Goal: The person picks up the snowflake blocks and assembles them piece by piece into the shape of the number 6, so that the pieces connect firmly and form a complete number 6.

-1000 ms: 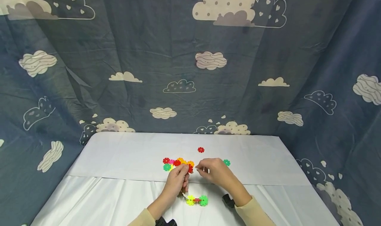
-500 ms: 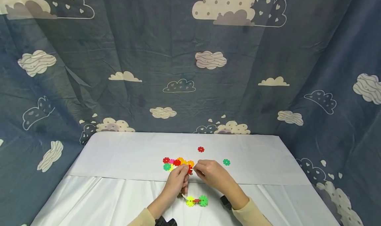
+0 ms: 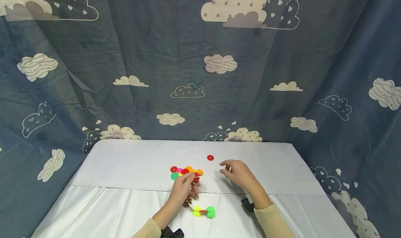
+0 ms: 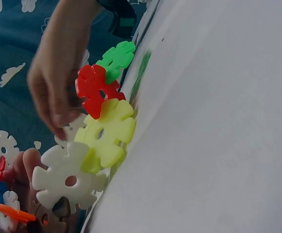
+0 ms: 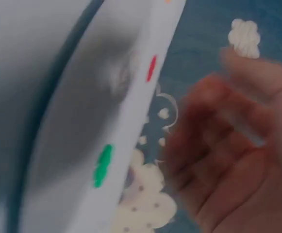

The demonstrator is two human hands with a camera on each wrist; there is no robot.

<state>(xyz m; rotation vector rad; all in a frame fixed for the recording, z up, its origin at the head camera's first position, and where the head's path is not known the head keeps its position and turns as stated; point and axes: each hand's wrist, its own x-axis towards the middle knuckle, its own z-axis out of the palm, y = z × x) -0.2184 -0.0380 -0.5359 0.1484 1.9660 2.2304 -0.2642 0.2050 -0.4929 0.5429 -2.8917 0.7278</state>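
Note:
My left hand (image 3: 184,187) grips a chain of interlocking flower-shaped plastic discs. Its lower end hangs toward me, with a brown disc (image 3: 187,201), a yellow disc (image 3: 196,211) and a green disc (image 3: 210,212). In the left wrist view a white disc (image 4: 70,179) joins the yellow one, and a red disc (image 4: 98,91) links yellow and green. Orange and blue discs sit by the left fingers. My right hand (image 3: 239,172) hovers right of the chain, fingers loosely bent, with nothing visible between them. The right wrist view is blurred.
Beyond the left hand lies a pile of loose discs (image 3: 189,168) in red, pink, orange and green. A single red disc (image 3: 210,157) lies farther back on the white table (image 3: 141,161). A loose green disc (image 5: 102,165) shows in the right wrist view. A patterned cloth hangs behind.
My right hand has drawn away from the chain to the right, now covering the loose green disc in the head view. My left hand keeps the chain and has shifted slightly left.

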